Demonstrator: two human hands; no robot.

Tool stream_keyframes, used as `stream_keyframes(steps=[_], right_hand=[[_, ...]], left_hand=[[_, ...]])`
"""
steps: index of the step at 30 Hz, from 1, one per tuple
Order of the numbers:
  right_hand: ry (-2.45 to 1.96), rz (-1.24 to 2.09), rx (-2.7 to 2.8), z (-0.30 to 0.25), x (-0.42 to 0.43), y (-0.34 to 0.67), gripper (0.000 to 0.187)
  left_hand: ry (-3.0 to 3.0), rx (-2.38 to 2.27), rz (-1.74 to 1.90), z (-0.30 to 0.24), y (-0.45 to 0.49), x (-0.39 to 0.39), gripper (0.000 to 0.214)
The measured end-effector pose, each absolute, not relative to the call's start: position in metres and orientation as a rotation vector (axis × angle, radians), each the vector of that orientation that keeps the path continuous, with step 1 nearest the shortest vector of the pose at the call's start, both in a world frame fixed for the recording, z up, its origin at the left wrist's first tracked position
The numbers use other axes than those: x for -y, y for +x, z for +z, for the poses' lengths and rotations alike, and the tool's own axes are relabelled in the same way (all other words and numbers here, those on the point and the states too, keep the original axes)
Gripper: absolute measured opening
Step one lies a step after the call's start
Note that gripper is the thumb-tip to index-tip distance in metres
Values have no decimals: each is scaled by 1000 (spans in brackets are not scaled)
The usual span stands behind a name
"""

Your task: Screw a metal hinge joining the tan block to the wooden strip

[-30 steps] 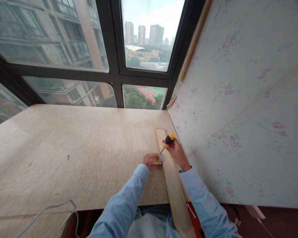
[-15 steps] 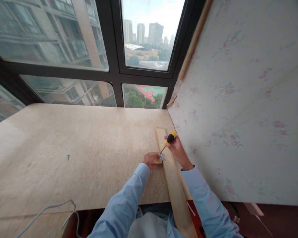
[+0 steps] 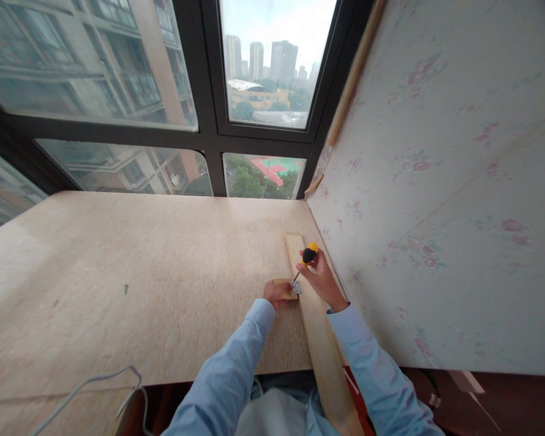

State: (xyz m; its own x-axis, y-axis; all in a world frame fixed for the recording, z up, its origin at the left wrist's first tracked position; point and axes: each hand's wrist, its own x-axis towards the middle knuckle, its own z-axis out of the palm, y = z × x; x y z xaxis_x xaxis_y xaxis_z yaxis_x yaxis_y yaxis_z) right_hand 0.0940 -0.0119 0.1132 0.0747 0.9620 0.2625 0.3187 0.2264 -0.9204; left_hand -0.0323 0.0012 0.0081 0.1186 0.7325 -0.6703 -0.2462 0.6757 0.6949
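Observation:
A yellow-and-black screwdriver (image 3: 309, 253) is gripped by its handle in my right hand (image 3: 322, 280). Its shaft slants down to a small silver metal hinge (image 3: 297, 287), which lies where a short wood block (image 3: 285, 281) meets a long wooden board (image 3: 317, 333). My left hand (image 3: 276, 292) is closed around the short block beside the hinge, with the fingertips close to the metal. The long board runs from the sill toward my body and overhangs the front edge. The screwdriver's tip is too small to make out clearly.
A loose screw (image 3: 126, 289) lies on the beige sill (image 3: 181, 260) to the left. A grey cable (image 3: 95, 378) loops over the front left edge. On the right rises a flower-patterned wall (image 3: 436, 200), and dark window frames (image 3: 212, 143) stand behind the sill.
My right hand and the screwdriver handle have shifted slightly left and down, with the handle more upright. My left hand, the block and the board have barely moved.

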Motion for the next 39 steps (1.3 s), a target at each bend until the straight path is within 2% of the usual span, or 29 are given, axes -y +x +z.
stream_keyframes(steps=[3,6,9,13,15,22,25,28,32,36,39], right_hand=[[-1175,939,1404,112,12,98,55],[-1184,950,1399,113,12,101,47],[-1271,853,1442,116,12,101,42],[-1405,575,1515,118,12,97,55],[-1447,511,1515,118,12,96,56],[-1189,940,1397,112,13,103,51],[-1180,1000,1398,115,13,106,48],[-1335,846,1434,120,13,105,44],[-1523,549,1450,117,9,100,49],[-1317,788,1378,106,6,100,55],[-1133,1007,1335,104,6,104,51]], left_hand=[[458,-1249,760,11,-32,-1,18],[455,-1253,765,11,-31,-2,17],[461,-1266,761,10,-31,-2,17],[470,-1280,756,8,-31,-2,16],[472,-1286,756,7,-31,-2,15],[479,-1304,736,5,-31,-3,19],[487,-1299,727,4,-31,-3,21],[498,-1295,720,2,-31,-3,23],[510,-1287,721,0,-32,-3,23],[509,-1278,731,-2,-32,-3,22],[505,-1257,738,-3,-32,-4,24]])
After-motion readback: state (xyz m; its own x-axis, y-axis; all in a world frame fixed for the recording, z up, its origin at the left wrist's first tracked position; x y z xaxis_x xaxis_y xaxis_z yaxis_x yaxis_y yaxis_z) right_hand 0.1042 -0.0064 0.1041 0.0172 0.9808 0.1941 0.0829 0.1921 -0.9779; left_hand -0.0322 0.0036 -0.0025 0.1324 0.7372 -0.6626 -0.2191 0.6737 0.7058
